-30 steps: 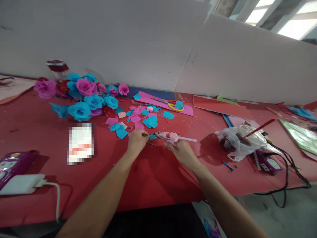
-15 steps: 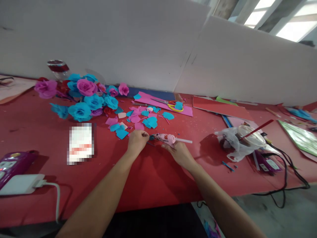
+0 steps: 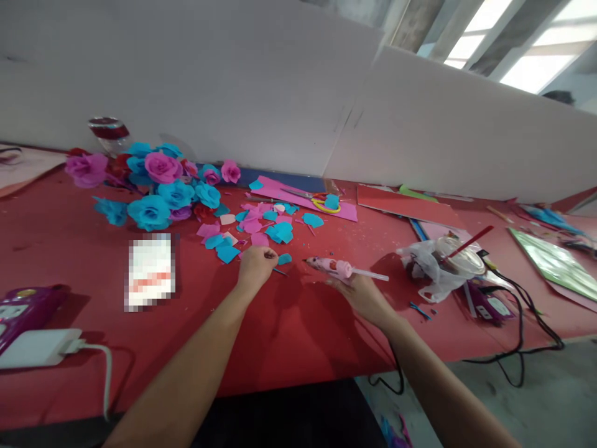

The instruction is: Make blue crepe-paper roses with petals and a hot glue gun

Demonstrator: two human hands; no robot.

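My left hand (image 3: 255, 269) is closed in a pinch on a small blue paper petal (image 3: 284, 259), which sticks out to the right of the fingertips. Just below it, a thin dark strip (image 3: 280, 271) shows near the table surface. Wrapped round a pink glue gun (image 3: 329, 266) is my right hand (image 3: 361, 295). The gun's nozzle points left toward the petal, with a gap between them. A clear glue stick (image 3: 370, 274) juts from its back end. Loose blue and pink paper petals (image 3: 280, 233) lie beyond my left hand.
Finished paper roses (image 3: 163, 180) stand at the back left by a jar (image 3: 109, 134). Scissors (image 3: 324, 204) lie on pink paper (image 3: 268, 186). To the right are a plastic bag (image 3: 429, 267) with a lidded cup, a purple power strip (image 3: 489, 302) and black cables. A white charger (image 3: 41, 347) sits front left.
My right hand has drawn the glue gun to the right, away from the petal at my left fingertips. The left hand stays almost in place. The view has shifted slightly.
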